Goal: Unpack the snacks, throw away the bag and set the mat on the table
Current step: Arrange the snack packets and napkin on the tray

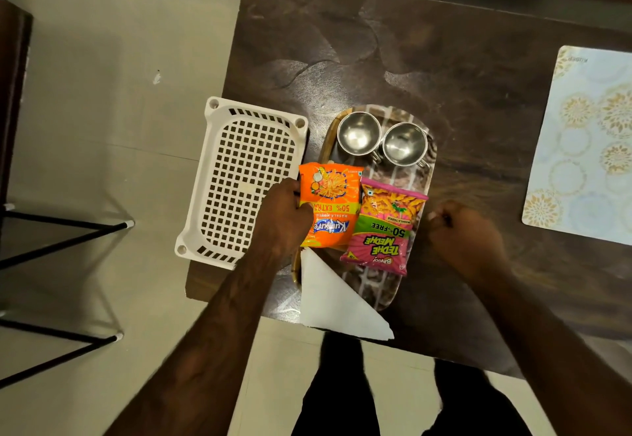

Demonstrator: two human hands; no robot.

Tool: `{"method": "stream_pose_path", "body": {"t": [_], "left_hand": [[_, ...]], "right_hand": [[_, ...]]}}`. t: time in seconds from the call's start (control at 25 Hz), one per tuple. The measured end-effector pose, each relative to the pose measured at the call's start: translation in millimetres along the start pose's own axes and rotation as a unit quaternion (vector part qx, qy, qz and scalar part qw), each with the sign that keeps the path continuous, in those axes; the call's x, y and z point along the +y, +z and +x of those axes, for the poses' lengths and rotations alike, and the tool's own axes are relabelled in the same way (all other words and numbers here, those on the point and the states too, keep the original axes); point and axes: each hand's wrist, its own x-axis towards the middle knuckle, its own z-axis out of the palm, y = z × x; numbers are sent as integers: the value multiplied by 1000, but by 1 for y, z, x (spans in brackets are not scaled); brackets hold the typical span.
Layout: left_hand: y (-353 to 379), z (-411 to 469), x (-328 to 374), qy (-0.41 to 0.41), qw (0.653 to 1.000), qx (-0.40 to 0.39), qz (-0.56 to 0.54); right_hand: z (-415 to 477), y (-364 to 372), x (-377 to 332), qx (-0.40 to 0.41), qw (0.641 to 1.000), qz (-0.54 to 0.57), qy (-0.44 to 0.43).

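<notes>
An orange snack packet [330, 203] lies on the oval tray [429, 169], and my left hand [284, 216] grips its left edge. Beside it on the tray rests a pink and green snack packet [384, 227]. My right hand [461, 234] hovers just right of the tray, fingers curled into a fist with nothing visible in it. A pale patterned mat [584, 145] lies flat at the table's right side. No bag is in view.
Two steel cups [359, 133] [404, 144] stand at the tray's far end. A white folded napkin [337, 302] overhangs the table's near edge. A white perforated basket [244, 179] sits at the table's left edge. A black-legged stool [65, 230] stands left on the floor.
</notes>
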Motion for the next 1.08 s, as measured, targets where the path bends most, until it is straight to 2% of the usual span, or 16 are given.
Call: {"method": "stream_pose_path", "body": {"t": [0.08, 0.12, 0.28, 0.4, 0.52, 0.68, 0.92, 1.08], "left_hand": [[-2, -2, 1, -6, 999, 0, -36], [-3, -2, 1, -14, 998, -2, -56], [-10, -4, -4, -55, 986, -20, -156], [-19, -5, -11, -69, 976, -22, -206], [-36, -4, -23, -87, 971, 17, -222], [-77, -3, -50, -111, 958, 81, -251], [-112, 0, -90, -137, 959, 125, -214], [-109, 4, -102, -119, 972, 133, -153]], "right_hand": [[-10, -1, -12, -56, 985, 156, 41], [-11, 3, -17, -80, 977, 188, 61], [-5, 22, -33, -76, 984, 149, 60], [-3, 28, -41, -73, 976, 184, 87], [-4, 28, -42, -78, 967, 231, 75], [-16, 17, -55, -125, 932, 334, 64], [-27, 46, -127, -200, 905, 373, 42], [-28, 82, -174, -166, 907, 385, 31]]}}
